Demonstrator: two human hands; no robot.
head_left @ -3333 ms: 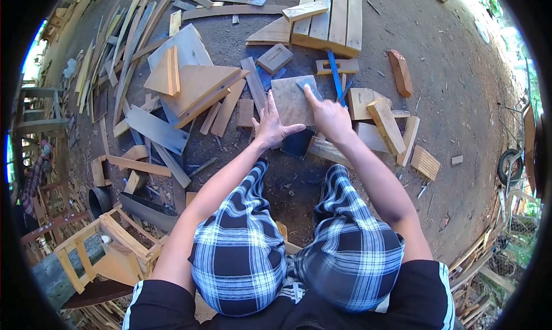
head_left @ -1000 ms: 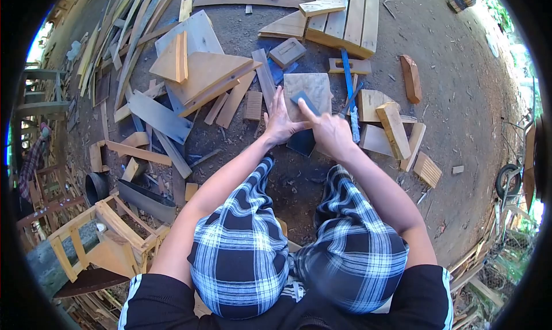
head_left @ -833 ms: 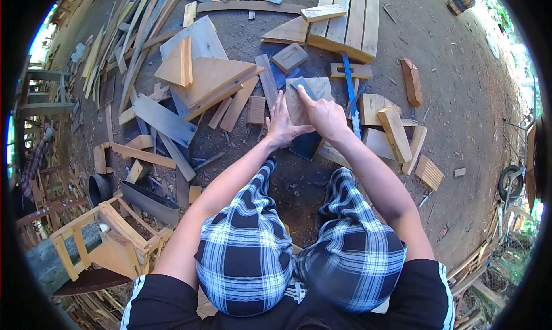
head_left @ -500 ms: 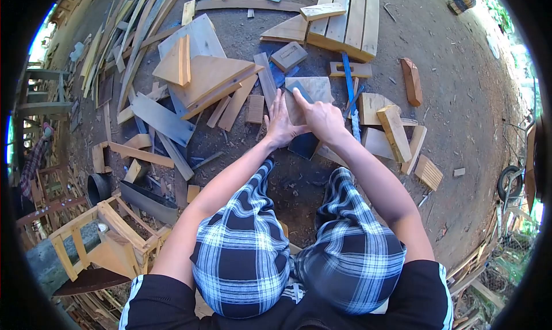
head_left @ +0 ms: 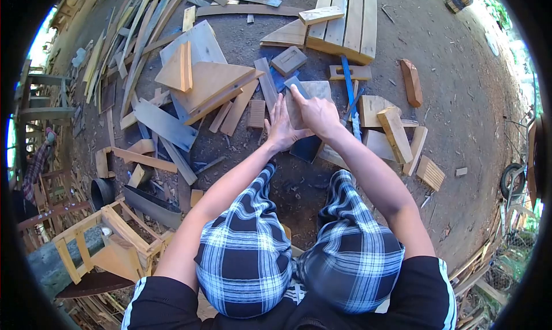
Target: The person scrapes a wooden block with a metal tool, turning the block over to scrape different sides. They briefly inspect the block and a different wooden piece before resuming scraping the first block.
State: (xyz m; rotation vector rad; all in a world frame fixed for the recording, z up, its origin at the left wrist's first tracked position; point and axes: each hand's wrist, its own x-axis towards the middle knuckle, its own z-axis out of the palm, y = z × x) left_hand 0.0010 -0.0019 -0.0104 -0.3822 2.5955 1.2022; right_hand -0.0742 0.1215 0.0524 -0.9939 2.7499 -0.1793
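Observation:
Between my knees and the wood pile, a pale flat block [head_left: 319, 89] lies in front of me. My right hand [head_left: 319, 118] is closed over a flat grey strip [head_left: 291, 81] on the block, its index finger stretched along the strip; the rest of its grip is partly hidden. My left hand [head_left: 282, 128] lies along the block's left side, fingers straight and spread, its thumb reaching toward my right hand. A dark flat piece [head_left: 305, 147] shows below my hands. I cannot make out the strip's exact kind.
A wooden hand plane body [head_left: 349, 72], a small block [head_left: 288, 60] and a blue bar [head_left: 348, 85] lie beyond my hands. Boards [head_left: 210, 91] are piled at left, wood offcuts [head_left: 394, 134] at right. A slatted wooden piece [head_left: 345, 25] stands at the back.
My right hand and the grey strip have shifted slightly forward over the block. My left hand stays beside it, nearly unmoved. The whole view has tilted a little.

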